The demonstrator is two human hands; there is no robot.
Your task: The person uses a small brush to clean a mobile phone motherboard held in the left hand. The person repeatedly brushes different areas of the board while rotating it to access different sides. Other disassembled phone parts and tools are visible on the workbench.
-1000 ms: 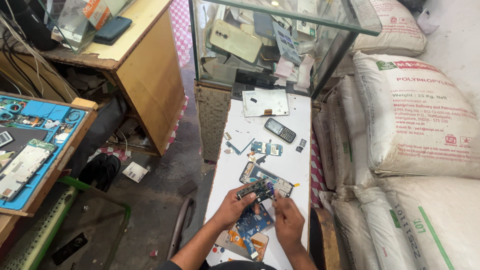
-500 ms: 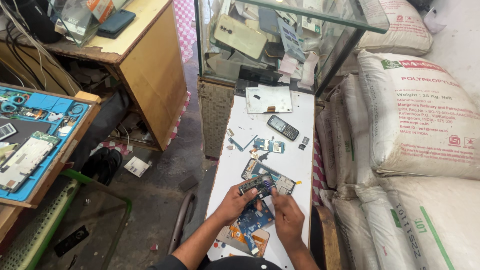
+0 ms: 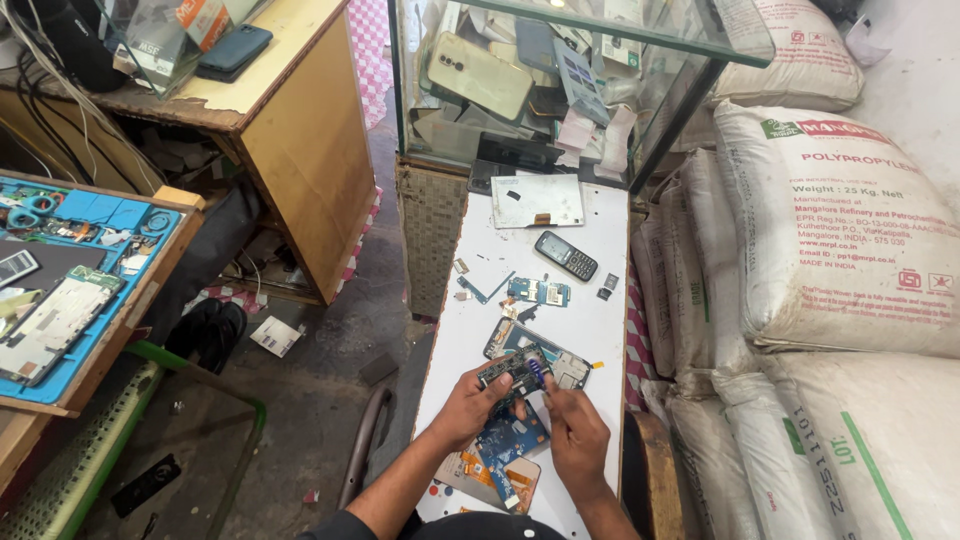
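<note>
Both hands (image 3: 520,400) pinching circuit board (image 3: 512,370)

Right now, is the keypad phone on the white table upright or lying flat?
Lying flat: the keypad phone rests face up on the white table, keys showing, beyond both hands.

The hands have barely shifted: the left hand (image 3: 470,400) keeps holding the circuit board (image 3: 513,368) above the white table (image 3: 590,320), while the right hand (image 3: 577,432) has closed in slightly on its end.
</note>
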